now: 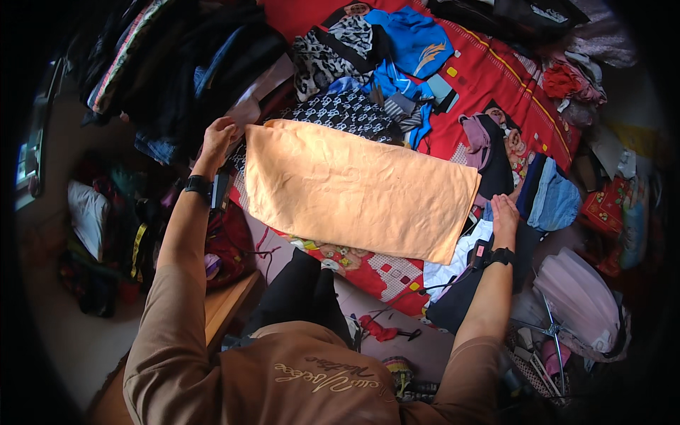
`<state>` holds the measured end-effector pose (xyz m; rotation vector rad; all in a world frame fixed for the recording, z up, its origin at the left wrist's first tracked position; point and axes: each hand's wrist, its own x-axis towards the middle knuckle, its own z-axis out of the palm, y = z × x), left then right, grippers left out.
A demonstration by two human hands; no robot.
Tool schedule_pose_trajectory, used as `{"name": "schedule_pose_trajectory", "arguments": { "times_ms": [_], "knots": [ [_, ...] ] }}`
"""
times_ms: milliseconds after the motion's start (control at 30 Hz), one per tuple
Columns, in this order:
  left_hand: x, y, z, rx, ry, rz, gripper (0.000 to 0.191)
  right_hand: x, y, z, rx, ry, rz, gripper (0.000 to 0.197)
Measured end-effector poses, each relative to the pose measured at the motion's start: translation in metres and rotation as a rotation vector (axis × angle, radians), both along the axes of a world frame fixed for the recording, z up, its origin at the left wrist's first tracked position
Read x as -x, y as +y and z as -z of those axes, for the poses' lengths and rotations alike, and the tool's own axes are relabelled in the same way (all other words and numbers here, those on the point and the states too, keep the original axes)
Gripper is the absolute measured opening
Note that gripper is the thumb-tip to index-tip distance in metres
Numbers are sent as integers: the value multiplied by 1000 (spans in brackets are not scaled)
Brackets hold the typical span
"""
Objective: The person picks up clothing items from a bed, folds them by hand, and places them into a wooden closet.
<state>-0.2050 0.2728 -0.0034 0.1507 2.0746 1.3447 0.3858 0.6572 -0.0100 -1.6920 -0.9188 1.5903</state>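
A peach-orange cloth (356,186), folded into a wide rectangle with light creases, is spread in front of me over the bed. My left hand (219,139) is beside its far left corner with fingers bent; whether they pinch any fabric is unclear. Just past the right edge, my right hand (504,215) is stretched out flat, with nothing seen in it. Under and around that hand are a white cloth (451,263) and folded blue denim (555,196). A black garment with a white pattern (345,114) shows behind the peach cloth.
A red patterned bedspread (478,69) bears a blue garment (414,40), a black-and-grey print garment (340,53) and a mauve-and-black garment (486,151). Dark clothes (175,69) are heaped at far left. A pale pink bundle (579,297) and metal stand (552,328) are at right.
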Motion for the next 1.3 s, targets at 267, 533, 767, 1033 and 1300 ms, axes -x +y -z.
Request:
{"name": "schedule_pose_trajectory", "arguments": {
  "times_ms": [267,533,767,1033,1300],
  "knots": [
    [-74,-97,48,230,-147,-204,12,-68,-131,43,284,-106,103,15],
    [-167,-173,100,500,-647,-414,40,-68,-243,85,557,-149,375,39],
    [-194,-155,143,4,-911,-537,46,-72,-228,119,596,149,737,40],
    [-214,-140,134,-366,-796,-926,47,-49,-215,30,274,366,514,25],
    [-154,-131,56,-633,-631,-684,34,-14,-168,-76,96,138,210,33]
  ]
}}
